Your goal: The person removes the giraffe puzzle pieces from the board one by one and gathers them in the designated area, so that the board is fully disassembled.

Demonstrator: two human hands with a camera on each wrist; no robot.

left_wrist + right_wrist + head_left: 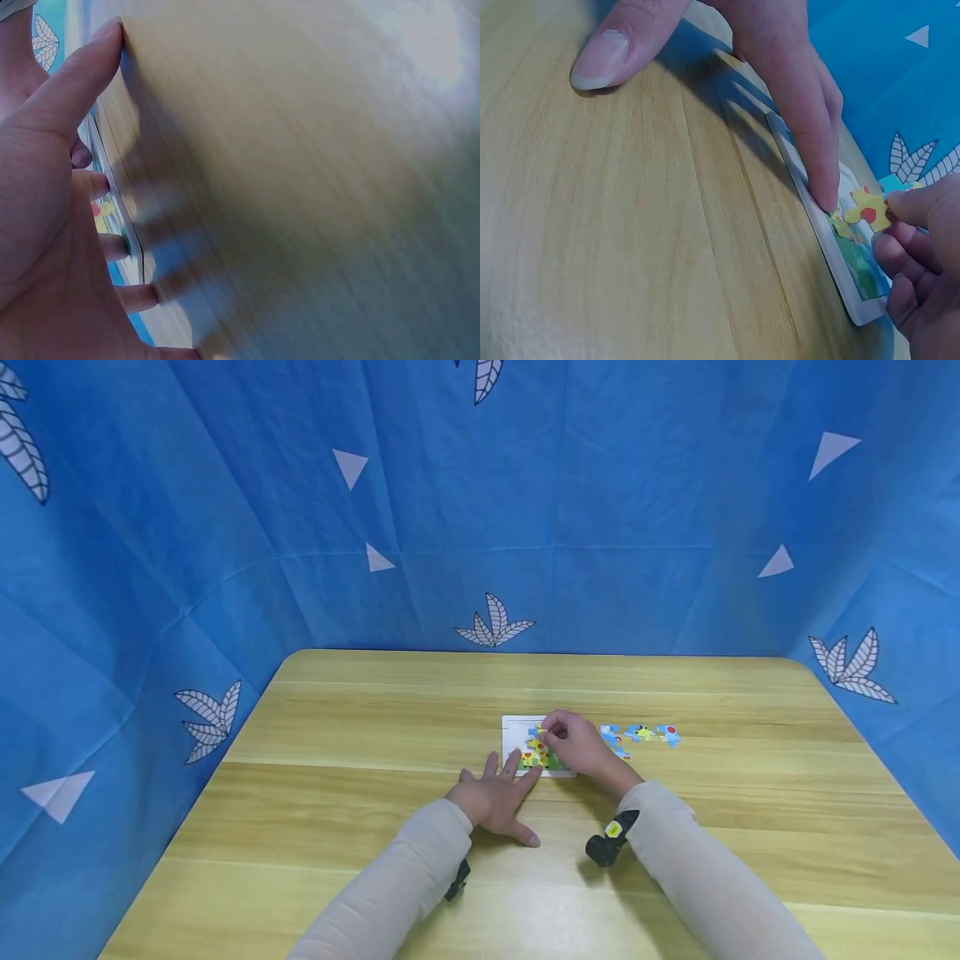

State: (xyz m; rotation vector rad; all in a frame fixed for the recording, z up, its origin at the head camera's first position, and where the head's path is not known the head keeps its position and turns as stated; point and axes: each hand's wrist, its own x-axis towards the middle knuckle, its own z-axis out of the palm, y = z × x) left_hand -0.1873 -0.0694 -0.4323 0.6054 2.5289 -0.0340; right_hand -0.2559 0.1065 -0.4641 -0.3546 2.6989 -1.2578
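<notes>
A puzzle board [513, 732] with a white rim lies flat on the table, its lower part filled with green, yellow and red picture pieces. Between thumb and fingertips my right hand [576, 742] pinches a yellow puzzle piece [868, 211] with a red spot, over the board. My left hand [491, 797] is spread with straight fingers, some of them at the board's near edge; in the right wrist view one fingertip touches the board. The left wrist view shows the left palm [37, 210], with much of the board hidden behind it.
Several loose puzzle pieces [642, 733], mostly blue, yellow and red, lie right of the board. The wooden table [360, 718] meets a blue patterned cloth [637, 527] at its back and sides. Black wrist cameras [604, 847] are strapped under the sleeves.
</notes>
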